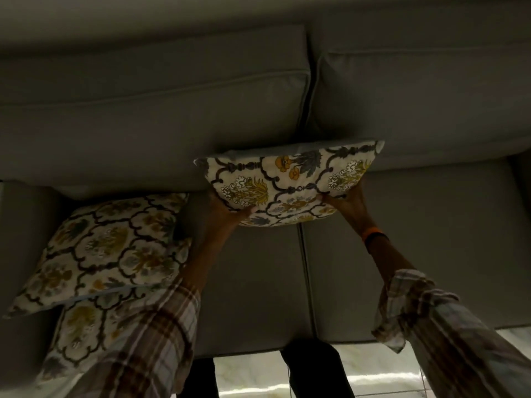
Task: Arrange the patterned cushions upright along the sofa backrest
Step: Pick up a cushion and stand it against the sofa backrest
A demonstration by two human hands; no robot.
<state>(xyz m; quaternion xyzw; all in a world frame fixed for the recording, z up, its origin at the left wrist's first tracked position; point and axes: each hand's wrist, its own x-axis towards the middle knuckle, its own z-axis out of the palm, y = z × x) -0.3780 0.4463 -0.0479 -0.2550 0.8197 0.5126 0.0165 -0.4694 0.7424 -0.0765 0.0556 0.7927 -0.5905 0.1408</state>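
A cream cushion with a floral and dark lattice pattern (287,182) stands upright against the grey sofa backrest (161,119), near the seam between the two back pads. My left hand (227,211) grips its lower left edge and my right hand (346,203) grips its lower right edge. A second patterned cushion (106,248) lies flat and tilted on the left seat. Beneath it a third patterned cushion (83,326) pokes out toward the front edge, partly hidden by my left sleeve.
The grey seat (416,254) stretches to the right of the held cushion. A grey armrest (23,225) borders the left. Pale tiled floor (373,374) and dark trouser legs (313,369) show below the sofa's front edge.
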